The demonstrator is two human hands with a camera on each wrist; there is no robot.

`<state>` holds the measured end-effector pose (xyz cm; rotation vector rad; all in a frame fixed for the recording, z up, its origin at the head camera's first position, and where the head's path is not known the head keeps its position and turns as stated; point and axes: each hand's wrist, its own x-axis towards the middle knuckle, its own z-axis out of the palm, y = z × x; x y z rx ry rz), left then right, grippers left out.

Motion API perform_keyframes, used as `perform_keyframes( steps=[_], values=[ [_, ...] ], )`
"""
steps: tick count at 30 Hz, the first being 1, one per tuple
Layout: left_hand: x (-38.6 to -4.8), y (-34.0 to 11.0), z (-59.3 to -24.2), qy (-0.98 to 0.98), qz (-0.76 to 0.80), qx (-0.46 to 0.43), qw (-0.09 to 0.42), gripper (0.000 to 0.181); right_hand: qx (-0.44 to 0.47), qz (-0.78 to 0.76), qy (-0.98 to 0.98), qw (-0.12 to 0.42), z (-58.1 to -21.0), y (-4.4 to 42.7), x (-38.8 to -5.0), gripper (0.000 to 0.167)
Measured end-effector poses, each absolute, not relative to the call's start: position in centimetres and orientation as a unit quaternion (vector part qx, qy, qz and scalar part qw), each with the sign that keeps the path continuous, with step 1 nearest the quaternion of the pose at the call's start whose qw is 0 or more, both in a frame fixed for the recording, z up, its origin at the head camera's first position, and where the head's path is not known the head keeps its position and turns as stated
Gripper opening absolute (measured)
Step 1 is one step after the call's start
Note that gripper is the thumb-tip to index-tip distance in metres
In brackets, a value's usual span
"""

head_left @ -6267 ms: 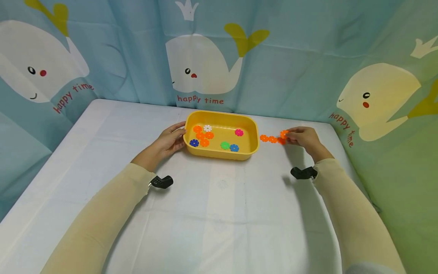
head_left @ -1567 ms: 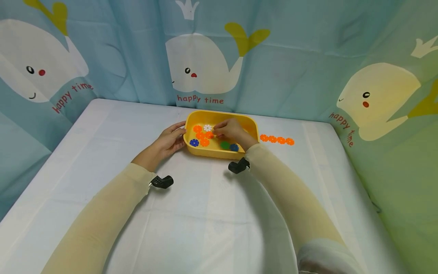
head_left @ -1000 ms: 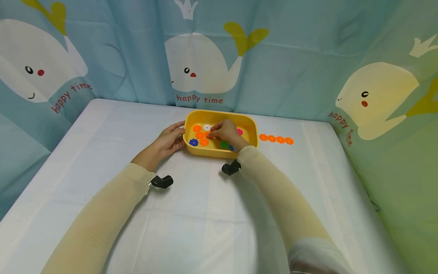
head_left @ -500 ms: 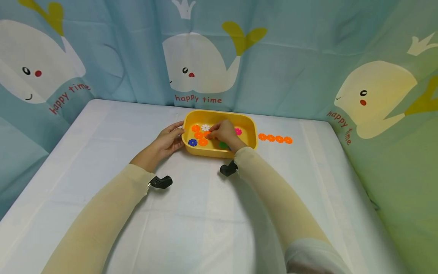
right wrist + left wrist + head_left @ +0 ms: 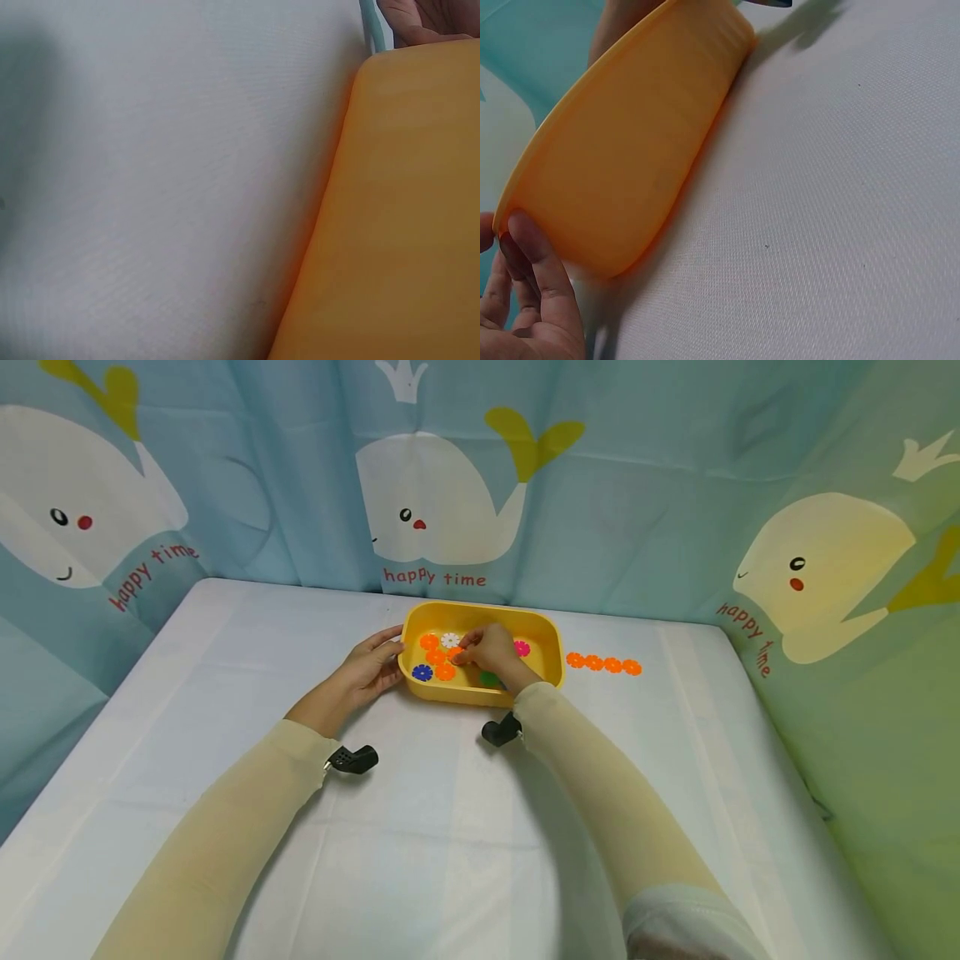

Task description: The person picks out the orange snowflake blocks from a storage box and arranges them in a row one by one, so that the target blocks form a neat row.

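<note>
In the head view my left hand grips the left end of a yellow plastic basin. The left wrist view shows the thumb against the basin's outer wall. My right hand reaches over the front rim into the basin, its fingertips pinching an orange snowflake disc. Close by lie other orange discs, a white disc and a dark blue disc. A pink disc lies right of the hand. The hand partly covers a green disc.
Just right of the basin, several orange discs lie in a straight row on the white-covered table. A blue curtain with whale prints hangs behind the table and along its sides.
My right hand has left the right end of the row, where it held an orange disc now lying there, and moved left into the basin. The left hand has stayed on the basin.
</note>
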<state>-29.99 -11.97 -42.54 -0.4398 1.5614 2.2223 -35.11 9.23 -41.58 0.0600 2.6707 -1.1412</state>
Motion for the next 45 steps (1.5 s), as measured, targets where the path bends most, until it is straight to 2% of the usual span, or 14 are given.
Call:
perform_keyframes(
  steps=[26, 45],
  values=[
    [-30.2, -12.0, -42.6, 0.569, 0.784, -0.155, 0.192, 0.049, -0.027, -0.420, 0.898, 0.130, -41.2, 10.5, -35.3, 0.025],
    [-30.1, -12.0, -42.6, 0.563, 0.788, -0.155, 0.194, 0.049, -0.014, -0.458, 0.880, 0.125, -40.9, 11.9, -34.5, 0.024]
  ],
)
